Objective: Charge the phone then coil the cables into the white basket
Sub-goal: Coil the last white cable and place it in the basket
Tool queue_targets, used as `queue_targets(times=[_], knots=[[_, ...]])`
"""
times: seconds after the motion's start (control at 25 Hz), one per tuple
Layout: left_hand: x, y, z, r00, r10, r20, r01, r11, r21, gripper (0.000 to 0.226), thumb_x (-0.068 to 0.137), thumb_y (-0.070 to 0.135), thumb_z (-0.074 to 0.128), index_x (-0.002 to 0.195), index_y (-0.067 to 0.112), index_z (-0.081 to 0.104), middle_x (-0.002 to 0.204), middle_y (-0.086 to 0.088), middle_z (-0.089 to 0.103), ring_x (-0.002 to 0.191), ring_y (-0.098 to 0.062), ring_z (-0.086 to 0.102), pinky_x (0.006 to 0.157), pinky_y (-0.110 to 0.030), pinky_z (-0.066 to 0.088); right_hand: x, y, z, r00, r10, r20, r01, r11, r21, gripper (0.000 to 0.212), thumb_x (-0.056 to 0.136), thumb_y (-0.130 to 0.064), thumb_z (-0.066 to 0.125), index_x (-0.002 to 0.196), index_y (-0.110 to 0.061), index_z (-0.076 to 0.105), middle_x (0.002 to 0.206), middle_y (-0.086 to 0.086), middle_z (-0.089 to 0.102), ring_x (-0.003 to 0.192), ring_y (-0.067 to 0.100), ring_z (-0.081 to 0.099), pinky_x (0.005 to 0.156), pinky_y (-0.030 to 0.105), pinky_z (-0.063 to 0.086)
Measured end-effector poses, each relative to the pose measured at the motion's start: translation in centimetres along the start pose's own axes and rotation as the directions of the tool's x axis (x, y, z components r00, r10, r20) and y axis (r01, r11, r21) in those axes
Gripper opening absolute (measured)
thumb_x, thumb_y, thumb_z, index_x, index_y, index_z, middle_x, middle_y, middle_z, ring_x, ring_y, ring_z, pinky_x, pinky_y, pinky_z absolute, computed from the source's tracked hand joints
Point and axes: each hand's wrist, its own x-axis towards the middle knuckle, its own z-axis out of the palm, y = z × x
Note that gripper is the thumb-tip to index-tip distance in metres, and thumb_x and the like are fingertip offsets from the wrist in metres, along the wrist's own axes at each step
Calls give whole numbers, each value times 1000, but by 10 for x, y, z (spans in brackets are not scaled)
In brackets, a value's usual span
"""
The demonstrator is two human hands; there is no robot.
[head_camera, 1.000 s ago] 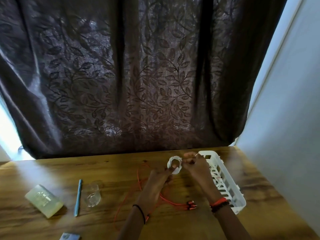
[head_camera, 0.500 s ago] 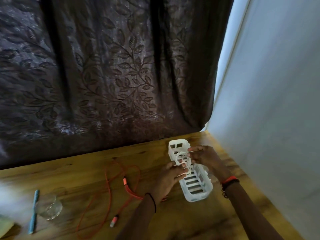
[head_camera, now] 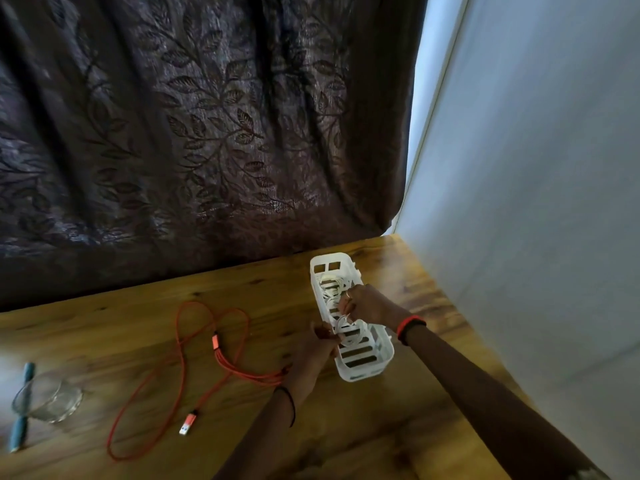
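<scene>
A white slotted basket (head_camera: 360, 372) lies on the wooden table near the right wall. My right hand (head_camera: 369, 304) reaches over it and pinches a coiled white cable (head_camera: 349, 330) down inside the basket. My left hand (head_camera: 317, 351) is at the basket's left rim, its fingertips on the same coil. Another white coil (head_camera: 330, 284) lies at the basket's far end. An orange cable (head_camera: 194, 355) sprawls loose on the table to the left, its plug (head_camera: 187, 426) near the front. No phone is visible.
A clear glass (head_camera: 48, 400) and a blue pen (head_camera: 20, 407) lie at the far left of the table (head_camera: 346, 438). A dark leaf-patterned curtain (head_camera: 207, 133) hangs behind. A pale wall (head_camera: 536, 202) borders the table's right side.
Both hands carried the white coil from above the table's middle rightwards and lowered it into the basket. The view swung right; the pale block at left dropped out of sight.
</scene>
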Motion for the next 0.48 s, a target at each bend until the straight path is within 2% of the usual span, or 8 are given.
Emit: queue_targets(times=[0.08,0.2,0.32,0.48], knots=[[2,-2,0,1000,-11,-2,11,1000,-10,21,83,11,68,86,19,49,80,-1,59,67,-11,57,61,-20,49,2,6,7,999,-37,-34,37,999,-14,24,82,11,55,102,5,66,105,19,68,99,30,65,72,20,51],[2,-5,0,1000,-26,-5,26,1000,-15,23,82,18,71,89,22,50,91,0,62,77,-11,61,65,-21,52,5,11,11,995,-87,-53,80,991,-108,28,82,9,57,106,-2,66,112,14,67,104,25,64,86,24,50],[1,-4,2,999,-30,-20,30,999,22,24,83,19,69,95,21,49,86,4,60,74,-8,59,64,-19,51,7,12,13,995,-96,-39,88,981,-170,33,82,8,57,111,-5,64,120,13,63,110,25,60,90,27,48],[-3,-3,4,999,-27,-44,29,999,46,21,83,20,69,92,21,50,83,3,60,73,-10,58,69,-24,52,7,11,18,995,-100,-12,94,968,-232,34,84,3,54,117,-5,60,123,14,60,113,27,56,86,24,43]])
